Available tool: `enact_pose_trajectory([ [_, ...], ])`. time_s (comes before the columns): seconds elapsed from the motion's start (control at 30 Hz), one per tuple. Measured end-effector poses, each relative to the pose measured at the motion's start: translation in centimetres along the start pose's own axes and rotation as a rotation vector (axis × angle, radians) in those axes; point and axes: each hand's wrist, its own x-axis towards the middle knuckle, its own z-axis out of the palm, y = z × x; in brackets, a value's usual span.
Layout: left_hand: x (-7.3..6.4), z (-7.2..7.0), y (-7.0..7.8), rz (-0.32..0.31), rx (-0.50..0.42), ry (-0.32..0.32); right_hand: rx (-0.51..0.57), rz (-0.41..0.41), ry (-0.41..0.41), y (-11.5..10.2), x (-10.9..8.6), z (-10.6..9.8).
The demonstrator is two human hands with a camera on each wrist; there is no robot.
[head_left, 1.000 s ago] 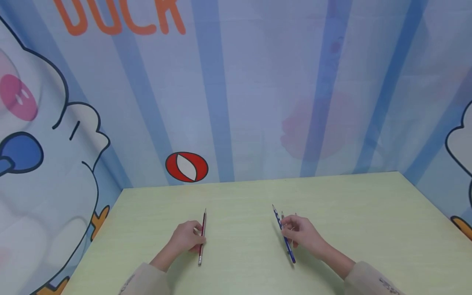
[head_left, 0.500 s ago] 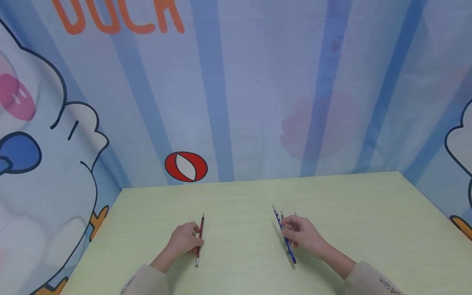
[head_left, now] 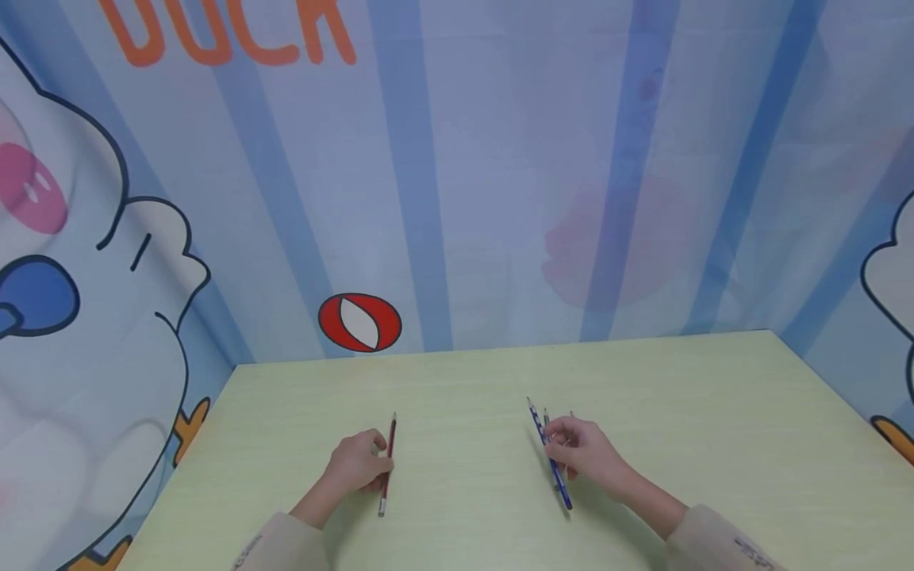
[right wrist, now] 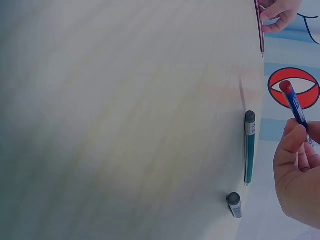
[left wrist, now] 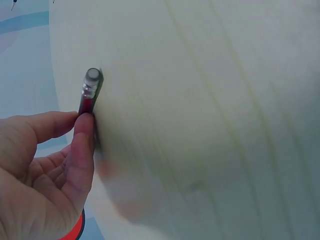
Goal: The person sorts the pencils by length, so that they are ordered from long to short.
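Note:
My left hand (head_left: 355, 461) pinches a dark red pencil (head_left: 385, 485) between thumb and fingertips, low over the table. Its sharpened tip points away from me; the left wrist view shows the silvery ferrule and pale eraser at the near end. Across from it, my right hand (head_left: 587, 454) pinches a blue patterned pencil (head_left: 560, 480), tilted with the tip far and to the left. That pencil's red end (right wrist: 285, 86) faces the right wrist camera. A teal pencil (right wrist: 250, 155) and another grey-ended pencil (right wrist: 234, 204) lie by the right hand, partly hidden behind it in the head view.
The pale yellow-green table (head_left: 464, 412) ends at a blue striped backdrop (head_left: 493, 198) with cartoon drawings. A red and white ball (head_left: 360, 322) is printed on the backdrop behind the left hand.
The left hand's red pencil has shifted slightly toward me and left, mostly in the first half second. The right hand and its blue pencil stay almost still.

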Motion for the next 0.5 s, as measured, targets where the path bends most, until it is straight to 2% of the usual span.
enact_pose_trajectory([
  [0.5, 0.4, 0.5, -0.5, -0.020, -0.056, 0.000, 0.030, -0.019, -0.037, -1.6, 0.8, 1.7],
])
